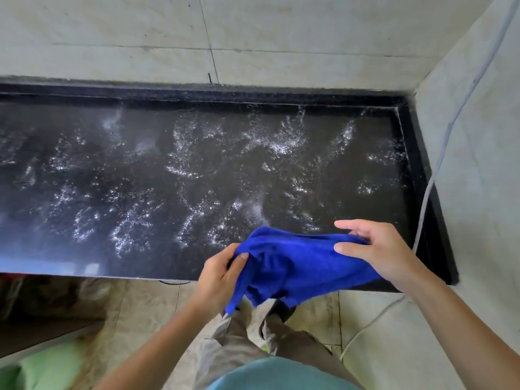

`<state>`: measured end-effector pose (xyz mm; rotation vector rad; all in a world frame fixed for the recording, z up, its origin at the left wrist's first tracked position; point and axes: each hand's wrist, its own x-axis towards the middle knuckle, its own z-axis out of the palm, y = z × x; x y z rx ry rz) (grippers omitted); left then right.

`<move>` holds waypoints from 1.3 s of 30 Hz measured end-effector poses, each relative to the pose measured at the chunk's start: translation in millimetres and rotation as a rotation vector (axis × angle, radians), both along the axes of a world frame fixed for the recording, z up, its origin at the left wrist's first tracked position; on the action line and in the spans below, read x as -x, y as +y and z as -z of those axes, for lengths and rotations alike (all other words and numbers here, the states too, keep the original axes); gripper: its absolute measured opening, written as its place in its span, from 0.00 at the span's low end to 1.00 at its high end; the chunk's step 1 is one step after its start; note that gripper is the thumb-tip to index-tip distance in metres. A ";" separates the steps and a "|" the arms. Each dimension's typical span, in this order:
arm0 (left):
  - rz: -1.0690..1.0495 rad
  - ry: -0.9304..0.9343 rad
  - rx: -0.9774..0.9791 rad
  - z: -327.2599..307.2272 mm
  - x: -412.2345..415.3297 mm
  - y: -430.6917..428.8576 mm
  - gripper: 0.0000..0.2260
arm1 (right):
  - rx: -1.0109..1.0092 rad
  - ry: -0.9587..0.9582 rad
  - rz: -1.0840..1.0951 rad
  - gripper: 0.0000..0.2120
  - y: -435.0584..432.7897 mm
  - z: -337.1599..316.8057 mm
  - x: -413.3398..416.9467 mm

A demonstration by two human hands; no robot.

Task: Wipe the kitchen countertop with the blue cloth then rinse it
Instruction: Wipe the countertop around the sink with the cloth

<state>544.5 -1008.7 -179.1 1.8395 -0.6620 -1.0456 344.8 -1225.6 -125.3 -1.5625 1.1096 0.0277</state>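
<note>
A blue cloth [295, 266] is stretched between both hands just above the front edge of the black speckled countertop [168, 178]. My left hand [219, 274] grips its left end, fingers curled round a bunched fold. My right hand [374, 249] pinches the right end between thumb and fingers. The cloth's lower part sags below the counter's edge in front of my legs. Pale wet streaks and droplets cover the countertop.
Tiled walls [253, 38] close the counter at the back and on the right. A grey cable [439, 153] runs down the right wall to the floor. A raised black rim [422, 170] borders the counter. Something green [47, 364] lies low at the left.
</note>
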 end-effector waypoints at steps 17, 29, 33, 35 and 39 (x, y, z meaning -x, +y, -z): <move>0.586 -0.123 -0.110 26.8 12.8 -41.8 0.23 | 0.197 -0.061 -0.202 0.07 -5.6 -1.5 41.9; 0.238 -0.012 0.045 -25.9 4.1 -24.3 0.12 | 0.218 -0.058 -0.194 0.10 -6.1 -25.4 78.2; 0.452 -0.265 -0.070 -43.2 -13.4 -19.7 0.12 | 0.211 -0.070 -0.222 0.07 -8.2 -35.6 76.0; 0.562 -0.353 -0.136 -47.7 -27.3 -29.6 0.11 | 0.268 -0.049 -0.255 0.07 -15.9 -31.4 66.2; 0.655 -0.569 -0.290 -35.3 -69.8 -69.5 0.09 | 0.433 0.010 -0.289 0.06 -50.8 -4.7 34.8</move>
